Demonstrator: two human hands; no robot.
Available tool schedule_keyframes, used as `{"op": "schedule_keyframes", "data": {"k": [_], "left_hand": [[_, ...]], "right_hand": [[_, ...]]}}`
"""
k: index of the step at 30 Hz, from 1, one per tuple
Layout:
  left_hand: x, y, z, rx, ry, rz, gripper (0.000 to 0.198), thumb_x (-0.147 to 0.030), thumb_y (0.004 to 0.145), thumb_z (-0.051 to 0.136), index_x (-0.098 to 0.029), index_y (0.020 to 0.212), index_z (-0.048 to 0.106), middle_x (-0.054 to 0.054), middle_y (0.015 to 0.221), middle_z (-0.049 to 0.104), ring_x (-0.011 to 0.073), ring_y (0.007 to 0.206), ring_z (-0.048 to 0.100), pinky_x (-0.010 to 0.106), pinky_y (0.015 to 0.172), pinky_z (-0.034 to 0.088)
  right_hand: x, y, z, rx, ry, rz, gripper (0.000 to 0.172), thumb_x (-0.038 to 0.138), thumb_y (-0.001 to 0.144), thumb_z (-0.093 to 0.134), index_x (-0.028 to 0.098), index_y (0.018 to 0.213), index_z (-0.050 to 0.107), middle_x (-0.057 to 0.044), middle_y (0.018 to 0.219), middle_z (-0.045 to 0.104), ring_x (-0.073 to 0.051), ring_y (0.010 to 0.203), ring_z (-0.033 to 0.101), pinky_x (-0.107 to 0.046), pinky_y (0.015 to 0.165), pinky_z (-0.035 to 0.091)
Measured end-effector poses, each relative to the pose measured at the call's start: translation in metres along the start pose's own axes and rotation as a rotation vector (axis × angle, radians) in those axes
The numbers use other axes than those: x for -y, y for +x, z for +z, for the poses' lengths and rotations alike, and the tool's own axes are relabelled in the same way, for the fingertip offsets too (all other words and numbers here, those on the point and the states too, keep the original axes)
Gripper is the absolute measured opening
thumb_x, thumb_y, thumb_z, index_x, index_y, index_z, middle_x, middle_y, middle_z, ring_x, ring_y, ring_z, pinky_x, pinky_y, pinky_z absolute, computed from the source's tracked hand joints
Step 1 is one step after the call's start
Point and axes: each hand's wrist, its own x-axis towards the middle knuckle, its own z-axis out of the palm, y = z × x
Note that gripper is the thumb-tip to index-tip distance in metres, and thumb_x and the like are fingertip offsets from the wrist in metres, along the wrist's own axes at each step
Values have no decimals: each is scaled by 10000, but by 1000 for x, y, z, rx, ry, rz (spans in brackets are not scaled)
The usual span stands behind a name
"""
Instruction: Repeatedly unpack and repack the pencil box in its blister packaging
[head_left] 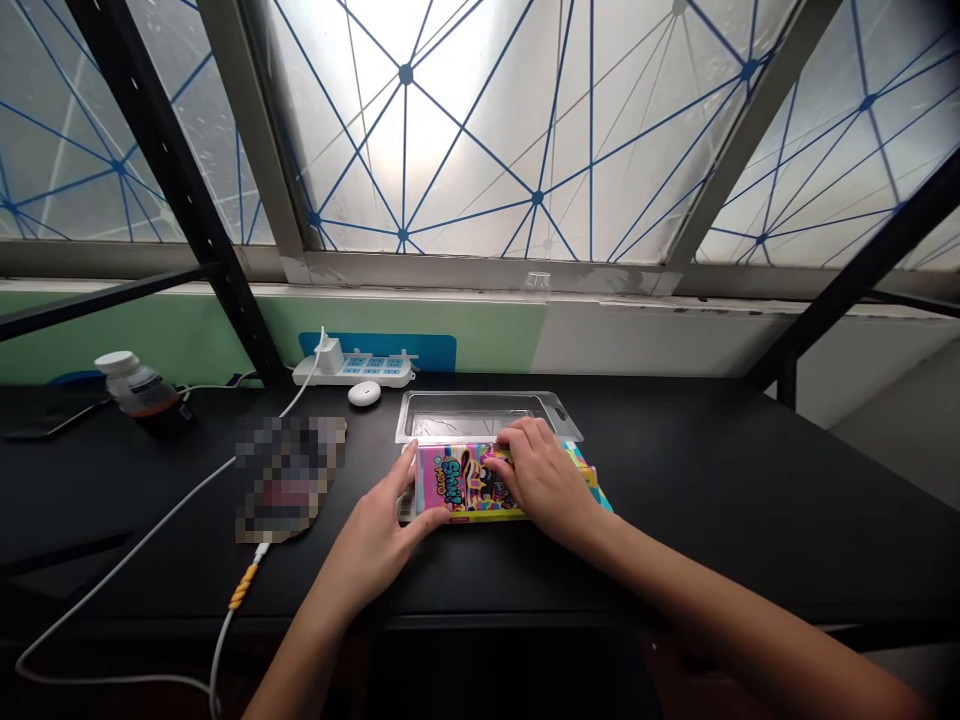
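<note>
colourful packet (469, 488): is lying flat at the middle of the bench (750, 470), showing pink at its left end, teal lettering and bright cartoon figures; a blue and yellow portion is showing at its right end.
left hand (373, 540): is bracketing the packet's left end, thumb lying along the near edge and index finger reaching the far left corner; the fingers are spreading wide, and whether they are gripping cannot be told.
right hand (547, 485): is resting over the packet's right half, thumb touching the printed face; the fingers are bending, part closed, towards the far edge, their hold on it remaining unclear.
clear plastic tray (442, 425): is lying just beyond the packet's far edge, its rim catching light.
pixelated object (292, 480): is lying left of the left hand, a white cable (223, 645) with an orange wrap (243, 588) meeting its near end.
power strip (379, 378): is resting at the bench's far side, a white plug (330, 356) sitting at its left end.
round white case (364, 394): is lying just nearer than the strip.
bottle (142, 385): is standing far left, wearing a white cap.
window (480, 150): is spanning the background, bearing blue lines and dots.
</note>
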Motion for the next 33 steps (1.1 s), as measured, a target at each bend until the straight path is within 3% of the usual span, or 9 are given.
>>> {"op": "schedule_keyframes", "data": {"k": [2, 5, 10, 12, 16, 23, 26, 29, 33], "left_hand": [[1, -1, -4, 21, -30, 5, 572, -543, 1008, 400, -256, 1502, 442, 54, 1474, 547, 276, 1376, 489, 416, 1121, 403], [3, -2, -8, 10, -61, -82, 642, -581, 1034, 179, -235, 1438, 538, 52, 1477, 539, 281, 1400, 458, 473, 1163, 341], [2, -2, -8, 21, -2, -174, 665, -630, 939, 500, -253, 1485, 467, 51, 1530, 476, 310, 1401, 450, 461, 1146, 367], [1, -2, -7, 43, 17, -196, 713, -615, 904, 573, -263, 1507, 429, 56, 1540, 462, 321, 1351, 509, 444, 1089, 442], [5, -2, -3, 21, 73, -179, 730, -564, 913, 585, -262, 1539, 364, 60, 1567, 423, 310, 1381, 475, 429, 1085, 450], [8, -4, -3, -16, -90, -143, 662, -621, 1018, 223, -259, 1568, 295, 75, 1541, 458, 269, 1438, 398, 452, 1166, 351], [12, -5, -2, -22, -91, -93, 722, -665, 997, 208, -242, 1580, 257, 110, 1526, 475, 287, 1426, 416, 465, 1163, 351], [14, -6, 3, -41, 60, -24, 756, -675, 960, 387, -241, 1570, 278, 125, 1509, 496, 307, 1418, 429, 467, 1152, 363], [-2, -2, 9, -209, 255, 88, 718, -594, 902, 595, -268, 1505, 380, 104, 1471, 537, 296, 1361, 498, 431, 1106, 422]], "right_hand": [[3, -5, -12, -82, 4, -72, 206, 366, 1007, 488, 180, 1018, 577, -129, 985, 633, -280, 915, 579, -421, 802, 501], [6, -20, -38, -82, 62, -249, 132, 307, 980, 564, 187, 1032, 580, -107, 993, 661, -253, 910, 612, -404, 825, 501], [-20, -58, -70, 181, 167, -316, 320, 472, 903, 659, 199, 1065, 621, -143, 1203, 667, -293, 1118, 617, -478, 1001, 469], [-42, -76, -69, 283, 170, -195, 427, 468, 900, 662, 229, 1247, 594, -160, 1405, 571, -324, 1265, 550, -513, 1045, 452], [-78, -107, -55, 400, 250, 135, 734, 399, 907, 646, 307, 1548, 300, -134, 1588, 374, -327, 1391, 448, -501, 1061, 472], [-82, -102, -40, 299, 384, 442, 456, 470, 971, 504, 272, 1380, 539, -107, 1366, 634, -315, 1232, 608, -503, 985, 536], [-80, -98, -35, 270, 338, 430, 565, 517, 928, 572, 249, 1420, 498, -132, 1372, 624, -321, 1219, 614, -511, 974, 544], [-77, -104, -30, 231, 268, 304, 673, 485, 893, 643, 259, 1489, 429, -127, 1391, 614, -332, 1260, 583, -563, 1036, 492], [-76, -104, -34, 111, 256, 194, 590, 379, 932, 619, 312, 1490, 438, -78, 1374, 638, -305, 1253, 599, -559, 1096, 443]]}}
